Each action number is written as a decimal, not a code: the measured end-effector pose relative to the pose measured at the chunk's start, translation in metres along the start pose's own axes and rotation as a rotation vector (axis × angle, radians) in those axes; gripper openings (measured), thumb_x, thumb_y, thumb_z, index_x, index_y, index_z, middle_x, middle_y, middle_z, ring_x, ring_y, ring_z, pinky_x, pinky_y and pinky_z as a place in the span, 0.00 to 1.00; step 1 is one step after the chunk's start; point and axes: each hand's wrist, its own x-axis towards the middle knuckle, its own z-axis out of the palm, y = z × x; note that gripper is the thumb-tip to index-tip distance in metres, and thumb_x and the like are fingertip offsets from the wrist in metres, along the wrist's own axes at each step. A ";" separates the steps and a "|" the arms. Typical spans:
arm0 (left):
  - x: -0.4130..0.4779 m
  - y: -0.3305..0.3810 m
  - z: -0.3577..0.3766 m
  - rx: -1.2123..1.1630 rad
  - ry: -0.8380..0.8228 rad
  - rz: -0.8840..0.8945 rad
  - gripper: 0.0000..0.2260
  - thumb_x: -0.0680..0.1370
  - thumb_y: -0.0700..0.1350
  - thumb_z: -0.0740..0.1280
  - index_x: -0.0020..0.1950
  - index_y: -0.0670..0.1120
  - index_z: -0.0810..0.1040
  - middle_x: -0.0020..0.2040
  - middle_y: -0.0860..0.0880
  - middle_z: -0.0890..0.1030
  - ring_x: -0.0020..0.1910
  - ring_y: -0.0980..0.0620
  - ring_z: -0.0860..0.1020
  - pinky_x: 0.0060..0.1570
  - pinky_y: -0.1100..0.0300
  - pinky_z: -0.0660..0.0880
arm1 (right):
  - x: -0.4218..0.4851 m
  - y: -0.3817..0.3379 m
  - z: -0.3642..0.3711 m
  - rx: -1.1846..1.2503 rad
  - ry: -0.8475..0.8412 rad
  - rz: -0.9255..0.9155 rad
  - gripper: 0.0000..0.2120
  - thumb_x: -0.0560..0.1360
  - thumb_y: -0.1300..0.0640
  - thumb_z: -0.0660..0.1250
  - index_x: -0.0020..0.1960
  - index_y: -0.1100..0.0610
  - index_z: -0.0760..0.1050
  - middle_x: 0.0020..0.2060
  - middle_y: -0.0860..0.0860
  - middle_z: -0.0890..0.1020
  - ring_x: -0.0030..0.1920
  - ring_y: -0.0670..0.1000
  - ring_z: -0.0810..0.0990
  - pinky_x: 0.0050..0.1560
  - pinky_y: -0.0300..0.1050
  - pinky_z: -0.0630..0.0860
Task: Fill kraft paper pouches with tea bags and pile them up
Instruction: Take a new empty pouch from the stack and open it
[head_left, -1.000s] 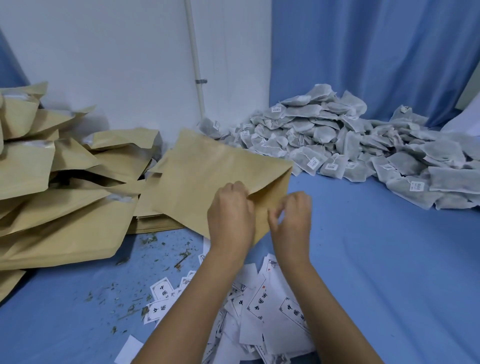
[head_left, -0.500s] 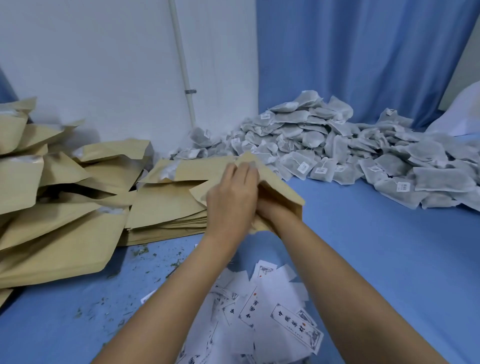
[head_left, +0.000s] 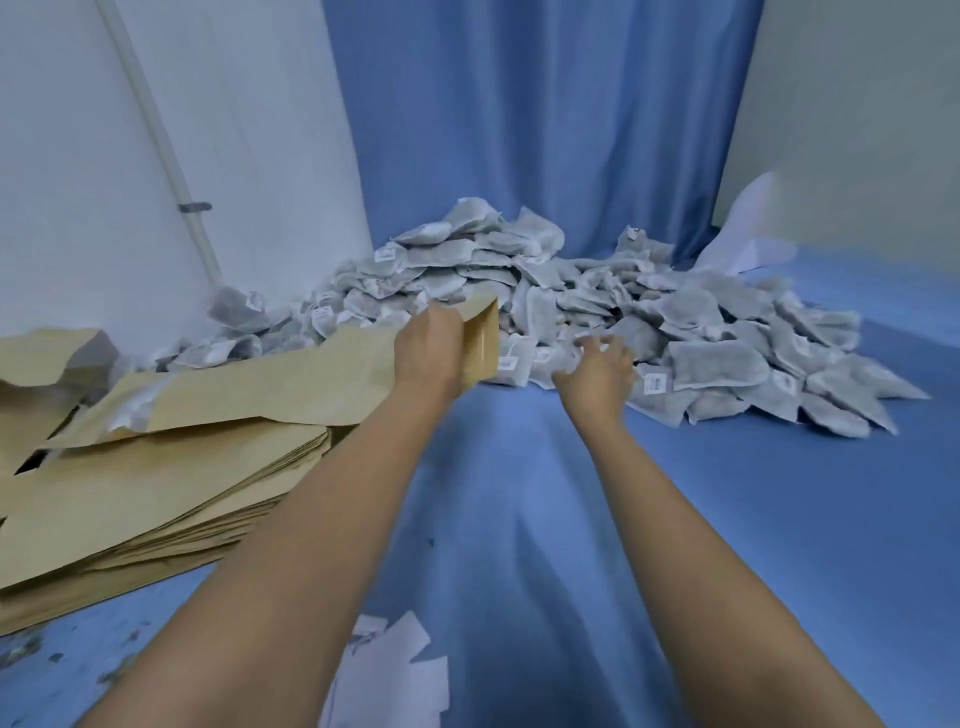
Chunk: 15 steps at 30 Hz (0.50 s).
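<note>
Blue cloth (head_left: 519, 519) covers the work surface, w/ a blue curtain (head_left: 545, 130) behind at top centre and a white wall (head_left: 67, 156) at upper left.

Centre frame: L hand (head_left: 430, 349) grips a kraft pouch (head_left: 363, 364) at its mouth end, fingers curled over the top edge. The mouth is held agape, facing right toward the tea bag pile (head_left: 571, 291). Only a strip of the golden inner wall shows; contents can't be made out. The pouch body runs down-left from the hand and lies over the stack of flat pouches (head_left: 182, 483) at mid left.

R hand (head_left: 597, 370), just right of the pouch mouth, sits on the near edge of the pile. Its fingers are bent & spread over the bags, touching them. It's blurred, so can't tell if one is pinched.

Pile = grey-white bags w/ small white tags, heaped from centre to right against the curtain foot.

Left edge: more opened pouches (head_left: 47, 358), mouths gaping, white lining showing, leaning on each other.

Bottom centre, btw the two forearms: white paper slips (head_left: 389, 670) on the cloth. Lower left: tea crumbs (head_left: 31, 649) scattered by the stack.

Thin white pipe (head_left: 156, 135) w/ a clip runs down the wall at upper left. Right of the curtain is a white sheet or bag (head_left: 753, 228), can't tell which.
</note>
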 end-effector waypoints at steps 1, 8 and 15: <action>0.003 0.001 0.008 0.003 0.008 0.002 0.09 0.78 0.31 0.58 0.53 0.34 0.76 0.52 0.36 0.78 0.51 0.39 0.77 0.41 0.56 0.65 | 0.011 0.024 0.001 -0.197 -0.075 0.095 0.29 0.70 0.51 0.71 0.69 0.52 0.66 0.73 0.59 0.58 0.73 0.62 0.55 0.69 0.57 0.57; 0.024 -0.004 0.033 0.236 -0.031 0.055 0.10 0.69 0.27 0.62 0.40 0.41 0.69 0.47 0.39 0.78 0.45 0.40 0.77 0.38 0.56 0.67 | 0.068 0.116 0.010 -0.495 -0.072 0.365 0.43 0.71 0.43 0.69 0.76 0.52 0.49 0.74 0.65 0.49 0.73 0.69 0.49 0.70 0.66 0.54; 0.031 -0.019 0.023 0.285 0.022 0.007 0.10 0.73 0.27 0.59 0.49 0.35 0.76 0.49 0.37 0.79 0.49 0.38 0.78 0.39 0.55 0.66 | 0.068 0.114 0.021 -0.460 0.085 0.083 0.20 0.72 0.64 0.65 0.62 0.58 0.67 0.52 0.62 0.76 0.55 0.62 0.73 0.51 0.52 0.70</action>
